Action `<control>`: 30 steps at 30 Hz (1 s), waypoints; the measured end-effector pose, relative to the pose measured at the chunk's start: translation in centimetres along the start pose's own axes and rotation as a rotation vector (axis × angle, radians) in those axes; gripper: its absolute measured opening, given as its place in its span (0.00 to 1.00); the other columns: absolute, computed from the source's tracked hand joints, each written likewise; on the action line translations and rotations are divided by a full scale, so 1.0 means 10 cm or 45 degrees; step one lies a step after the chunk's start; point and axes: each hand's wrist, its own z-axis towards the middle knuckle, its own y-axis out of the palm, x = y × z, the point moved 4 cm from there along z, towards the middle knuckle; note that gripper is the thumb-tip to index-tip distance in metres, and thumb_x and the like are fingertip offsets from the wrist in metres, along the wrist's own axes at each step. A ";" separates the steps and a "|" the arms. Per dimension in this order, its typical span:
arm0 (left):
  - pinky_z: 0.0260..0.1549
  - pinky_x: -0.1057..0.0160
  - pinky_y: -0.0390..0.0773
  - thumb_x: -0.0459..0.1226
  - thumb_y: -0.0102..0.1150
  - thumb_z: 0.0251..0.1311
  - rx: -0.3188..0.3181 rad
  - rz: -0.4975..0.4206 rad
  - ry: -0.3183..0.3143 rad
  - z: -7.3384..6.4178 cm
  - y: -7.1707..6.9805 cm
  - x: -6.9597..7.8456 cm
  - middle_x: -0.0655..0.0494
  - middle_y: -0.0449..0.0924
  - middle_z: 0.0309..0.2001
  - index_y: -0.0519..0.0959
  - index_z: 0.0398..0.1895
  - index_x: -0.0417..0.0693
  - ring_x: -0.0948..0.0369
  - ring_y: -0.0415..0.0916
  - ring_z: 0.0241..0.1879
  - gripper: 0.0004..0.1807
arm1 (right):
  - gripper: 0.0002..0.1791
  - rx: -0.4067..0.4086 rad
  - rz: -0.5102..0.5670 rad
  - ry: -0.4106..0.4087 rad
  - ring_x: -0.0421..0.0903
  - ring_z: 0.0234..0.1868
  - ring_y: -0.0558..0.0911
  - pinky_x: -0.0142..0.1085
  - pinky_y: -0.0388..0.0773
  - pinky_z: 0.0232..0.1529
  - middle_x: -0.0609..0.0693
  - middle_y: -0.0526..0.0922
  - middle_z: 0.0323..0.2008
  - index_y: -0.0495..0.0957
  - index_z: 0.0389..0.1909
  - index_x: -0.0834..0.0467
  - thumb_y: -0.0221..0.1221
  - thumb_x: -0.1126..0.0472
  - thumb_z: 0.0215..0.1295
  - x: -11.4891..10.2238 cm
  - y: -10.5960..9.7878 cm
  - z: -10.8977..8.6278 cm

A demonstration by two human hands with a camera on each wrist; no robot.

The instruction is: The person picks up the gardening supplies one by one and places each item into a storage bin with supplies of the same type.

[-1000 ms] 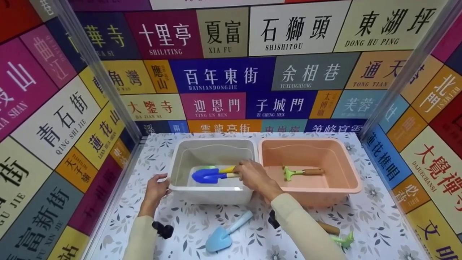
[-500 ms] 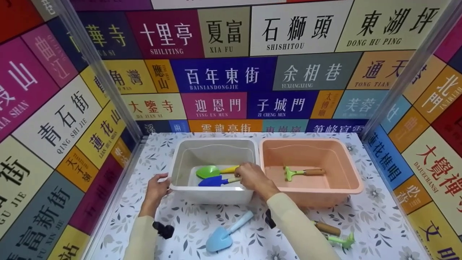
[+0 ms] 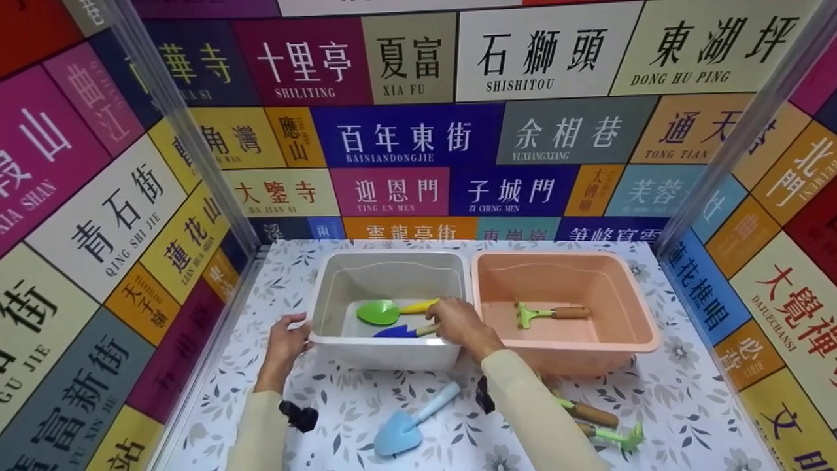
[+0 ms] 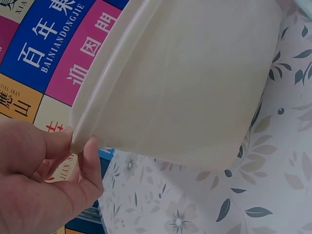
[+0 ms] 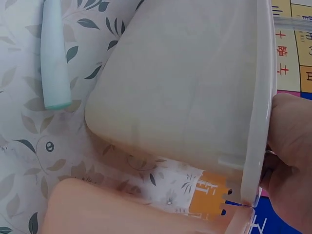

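My left hand (image 3: pixel 286 343) pinches the left rim of the pale grey tub (image 3: pixel 373 356) between thumb and fingers, plain in the left wrist view. Over the right side of that tub, my right hand (image 3: pixel 463 326) grips the light wooden handle of a blue hand trowel (image 3: pixel 397 332). Its blade points left, low inside the tub and partly behind the front rim. Just beyond it lies a green trowel (image 3: pixel 379 313) with a yellow handle, whose end passes behind my right fingers. In the right wrist view the tub wall (image 5: pixel 180 87) hides the trowel.
A peach tub (image 3: pixel 582 350) stands against the grey one's right side, with a small green hand rake (image 3: pixel 533 314) inside. In front lie a light blue trowel (image 3: pixel 400 433) and, partly under my right sleeve, green garden tools with wooden handles (image 3: pixel 594 413). Sign-printed walls (image 3: pixel 405 137) enclose the table.
The blue trowel has moved right and down toward the tub's front wall, its blade tilting and uncovering the green trowel. My left hand has kept its place on the rim.
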 end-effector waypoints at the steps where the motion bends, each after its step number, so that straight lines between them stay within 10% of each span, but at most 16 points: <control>1: 0.28 0.73 0.81 0.30 0.51 0.70 0.002 0.009 -0.004 0.00 0.00 0.00 0.29 0.80 0.48 0.69 0.63 0.28 0.65 0.79 0.30 0.21 | 0.20 -0.002 -0.003 0.002 0.54 0.53 0.82 0.49 0.80 0.61 0.54 0.86 0.48 0.86 0.47 0.58 0.65 0.74 0.53 0.00 0.00 0.00; 30: 0.26 0.73 0.80 0.29 0.50 0.71 0.022 -0.041 0.016 0.02 0.01 -0.03 0.29 0.81 0.47 0.70 0.62 0.27 0.65 0.77 0.31 0.20 | 0.12 -0.079 0.074 0.079 0.52 0.50 0.83 0.45 0.83 0.54 0.52 0.88 0.46 0.88 0.44 0.58 0.67 0.69 0.58 0.04 0.05 0.06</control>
